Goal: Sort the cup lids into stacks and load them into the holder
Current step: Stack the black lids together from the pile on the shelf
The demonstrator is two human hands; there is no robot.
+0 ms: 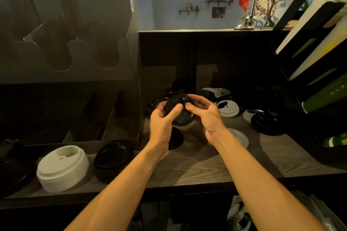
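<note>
Head view, single frame.

- I see both hands raised over the middle of the tabletop, sharing one black lid.
- Left hand: grip curled round the lid's left rim, thumb lying across its face.
- Right hand: grip narrow, fingers hooked over the far right rim, thumb tip on the face just beside the left thumb.
- Lid tilted toward me, clear of the tabletop. I cannot tell whether it is one lid or several nested.
- Holder: dark, at left, scalloped slots above and angled compartments below; its contents are too dim to read.
- In front of the holder: white stack and black stack, side by side.
- Loose lids behind and right of the hands: white lid, black lid at right, pale flat lid by the right wrist.
</note>
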